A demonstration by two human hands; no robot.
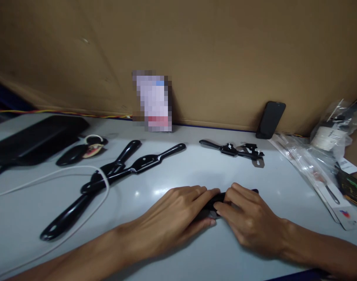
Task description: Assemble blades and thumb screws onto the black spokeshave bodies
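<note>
On the desk (pixel 163 176), two long black tool bodies (pixel 147 162) lie crossed at the left, apart from the hands. The left hand (pixel 181 207) has its grip closed around the left part of a black tool (pixel 213 203), between thumb and fingers. The right hand (pixel 251 218) curls its grip over the tool's right part, one end showing behind its knuckles. Plastic-wrapped packets (pixel 317 175) lie farther right.

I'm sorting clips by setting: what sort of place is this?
Probably a small workshop, perhaps for hand tools: what look like black spokeshave bodies lie on the pale tabletop, with clear plastic packets at the right.
</note>
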